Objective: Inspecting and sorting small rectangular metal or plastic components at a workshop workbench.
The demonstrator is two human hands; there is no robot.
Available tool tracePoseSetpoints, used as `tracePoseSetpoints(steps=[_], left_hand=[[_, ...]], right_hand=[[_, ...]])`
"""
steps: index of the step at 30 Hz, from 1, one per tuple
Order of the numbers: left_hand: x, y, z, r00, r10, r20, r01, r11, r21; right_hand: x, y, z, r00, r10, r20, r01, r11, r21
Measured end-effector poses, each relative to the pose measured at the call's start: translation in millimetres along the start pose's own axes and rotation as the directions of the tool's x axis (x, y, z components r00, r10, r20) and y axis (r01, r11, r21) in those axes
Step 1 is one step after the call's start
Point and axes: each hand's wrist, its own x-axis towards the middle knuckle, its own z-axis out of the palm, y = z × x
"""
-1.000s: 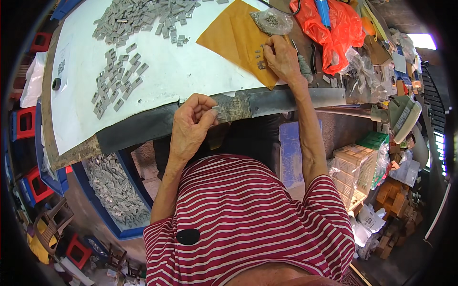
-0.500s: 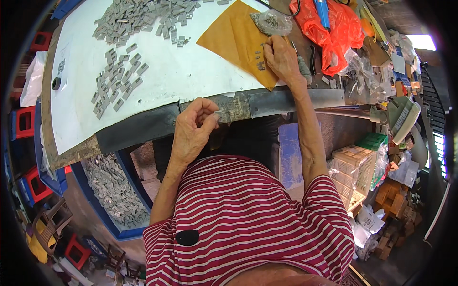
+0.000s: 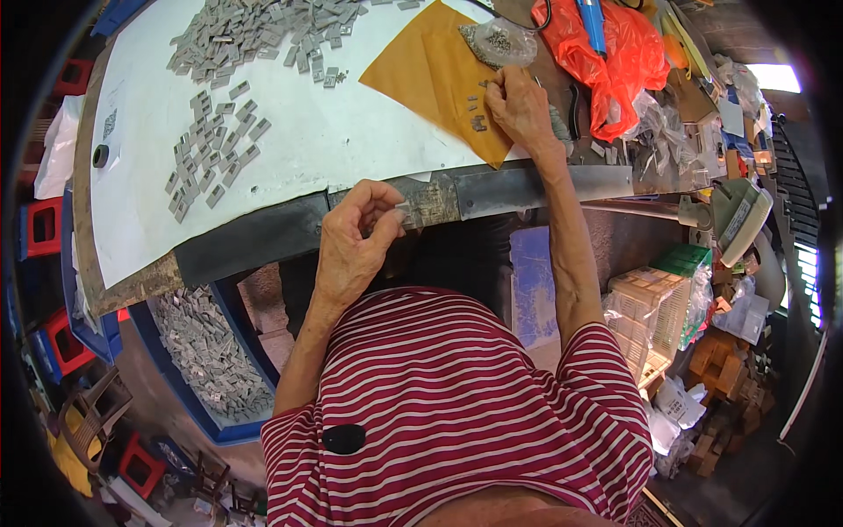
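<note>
Striped shirt: nearest to us we see the wearer's maroon-and-white striped shirt (image 3: 465,395), with a forearm reaching forward on each side.
Blue tray: low on the left, below the table edge, we find a blue tray (image 3: 244,433) full of loose grey metal-looking pieces (image 3: 211,351).
Left hand: we see the left hand (image 3: 351,233) just at the table's front edge, thumb and forefinger pinched on a small grey part (image 3: 405,209) (mostly hidden by the fingertips).
Dark edging: black strips (image 3: 255,230) line that front edge, with bare worn wood between two of them.
Right hand: farther out, we see the right hand (image 3: 524,110) over the brown paper (image 3: 421,70), its fingers bent and narrow; we cannot tell whether they hold anything.
Tiny grey bits: just left of those fingers, several (image 3: 478,123) lie on the paper.
Clear bag: beyond the right hand, we note a clear plastic bag (image 3: 505,42) of small parts, near a red plastic bag (image 3: 632,79).
Grey blocks: on the white sheet (image 3: 351,132), we see a loose group (image 3: 215,145) at left and a dense heap (image 3: 255,35) farthest away.
</note>
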Motion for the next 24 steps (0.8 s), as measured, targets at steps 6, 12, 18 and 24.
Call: tracePoseSetpoints(steps=[6,12,18,24], left_hand=[[1,1,1,1.0,0.008,0.0,-0.008,1.0,0.0],[0,4,-1,1.0,0.015,-0.017,-0.016,0.999,-0.049],[2,10,1,1.0,0.002,-0.009,-0.003,0.99,-0.139],[4,15,-2,0.998,-0.057,-0.028,0.05,0.98,-0.19]], right_hand=[[-1,4,-4,0.999,0.049,-0.009,-0.048,0.996,0.081],[1,6,-19,0.911,0.31,0.271,-0.409,0.758,0.508],[-6,-3,-34,0.788,0.36,0.499,-0.546,0.035,0.837],[-13,-4,-30,0.795,0.278,0.539,-0.511,-0.172,0.842]])
